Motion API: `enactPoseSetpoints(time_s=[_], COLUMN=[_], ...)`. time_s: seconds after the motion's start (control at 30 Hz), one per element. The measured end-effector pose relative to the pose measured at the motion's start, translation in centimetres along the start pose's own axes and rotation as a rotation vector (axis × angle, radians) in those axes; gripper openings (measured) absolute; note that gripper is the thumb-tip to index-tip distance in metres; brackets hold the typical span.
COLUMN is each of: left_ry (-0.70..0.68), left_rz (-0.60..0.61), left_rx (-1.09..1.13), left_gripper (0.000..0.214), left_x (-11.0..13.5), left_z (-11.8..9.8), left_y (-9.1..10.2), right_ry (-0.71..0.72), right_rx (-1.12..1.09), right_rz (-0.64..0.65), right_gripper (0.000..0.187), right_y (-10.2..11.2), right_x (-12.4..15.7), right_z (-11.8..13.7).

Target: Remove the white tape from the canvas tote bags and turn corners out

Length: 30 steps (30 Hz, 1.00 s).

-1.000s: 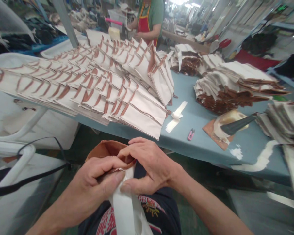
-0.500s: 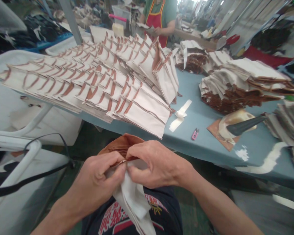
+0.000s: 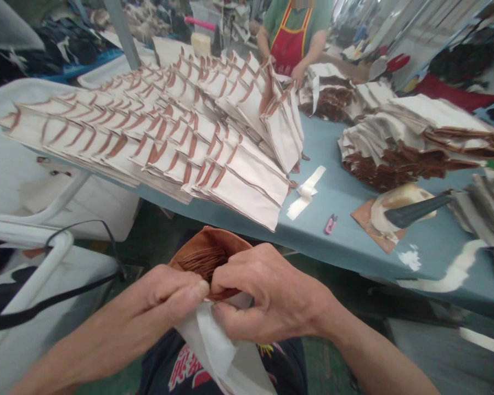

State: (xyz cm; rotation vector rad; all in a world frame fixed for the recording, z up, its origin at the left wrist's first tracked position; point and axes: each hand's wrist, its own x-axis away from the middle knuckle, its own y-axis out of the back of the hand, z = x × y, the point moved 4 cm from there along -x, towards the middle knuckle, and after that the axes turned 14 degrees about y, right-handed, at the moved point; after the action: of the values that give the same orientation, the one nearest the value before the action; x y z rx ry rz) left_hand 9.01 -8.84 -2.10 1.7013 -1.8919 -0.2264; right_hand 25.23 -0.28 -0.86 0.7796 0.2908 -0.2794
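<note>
Low in the middle of the head view, both hands pinch one cloth piece over my lap. It has a brown top part and white fabric hanging down below. My left hand is closed on its left edge, thumb against fingers. My right hand is closed on the right edge, fingertips meeting the left hand's. Just beyond lies a long fanned row of white pieces with brown strips on the blue table.
Heaps of white and brown pieces sit at the right. A small pink clipper, a white strip and a dark cone-shaped tool lie on the table. A person in a red apron stands behind it. White plastic tubing is at left.
My hands have bunched the brown top of the piece tighter and raised it a little. The person in the apron has stepped right and now touches a far heap.
</note>
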Motion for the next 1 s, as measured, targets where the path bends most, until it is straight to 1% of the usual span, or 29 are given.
enactPoseSetpoints(time_s=[0.03,0.1,0.17,0.27,0.33,0.37,0.4,0.47,0.53,0.6,0.67,0.77,0.83,0.93,1.0], left_ry=[-0.028,-0.117,-0.251,-0.477,-0.58,-0.601,-0.606,-0.583,-0.548,-0.503,-0.435,-0.325,-0.268,-0.219,-0.215], left_rz=[0.044,0.06,-0.013,-0.196,-0.258,-0.263,-0.253,-0.222,-0.206,-0.199,-0.176,-0.096,-0.039,0.045,0.08], left_rx=[-0.021,-0.098,-0.208,-0.38,-0.445,-0.46,-0.467,-0.461,-0.435,-0.379,-0.301,-0.149,-0.049,0.032,0.039], left_gripper=[0.053,0.048,0.041,0.04,0.042,0.042,0.042,0.039,0.035,0.031,0.027,0.026,0.029,0.029,0.029], left_x=[0.0,0.2,0.5,1.2,1.4,1.4,1.4,1.4,1.4,1.5,1.4,1.1,0.8,0.5,0.4], left_z=[-0.1,-0.2,-0.3,-0.7,-1.1,-1.2,-1.4,-1.5,-1.3,-0.9,-0.3,0.5,0.7,0.6,0.3], left_y=[-0.2,-0.7,-1.1,-1.7,-2.0,-2.1,-2.1,-2.1,-2.0,-1.9,-1.9,-2.0,-2.0,-2.0,-1.8], right_ry=[0.004,-0.001,-0.02,-0.056,-0.091,-0.114,-0.132,-0.153,-0.169,-0.176,-0.183,-0.179,-0.146,-0.007,0.074], right_rx=[0.012,0.011,-0.024,-0.136,-0.233,-0.284,-0.34,-0.449,-0.51,-0.557,-0.64,-0.773,-0.71,-0.404,-0.206], right_rz=[-0.001,-0.013,-0.025,-0.042,-0.047,-0.044,-0.034,-0.003,0.023,0.021,-0.001,-0.038,-0.046,-0.058,-0.049], right_gripper=[0.011,0.011,0.009,0.004,0.003,0.003,0.003,0.012,0.026,0.037,0.041,0.037,0.03,0.018,0.018], right_y=[0.0,-0.2,-0.4,-0.9,-1.2,-1.3,-1.4,-1.3,-1.1,-1.0,-1.1,-1.7,-1.8,-1.3,-0.8], right_x=[0.0,0.2,0.5,1.1,1.4,1.5,1.5,1.4,1.2,1.0,0.9,1.2,1.5,1.7,1.7], right_z=[0.1,-0.1,-0.5,-1.4,-1.9,-2.0,-2.1,-2.0,-1.8,-1.8,-1.7,-1.5,-1.2,-0.4,0.2])
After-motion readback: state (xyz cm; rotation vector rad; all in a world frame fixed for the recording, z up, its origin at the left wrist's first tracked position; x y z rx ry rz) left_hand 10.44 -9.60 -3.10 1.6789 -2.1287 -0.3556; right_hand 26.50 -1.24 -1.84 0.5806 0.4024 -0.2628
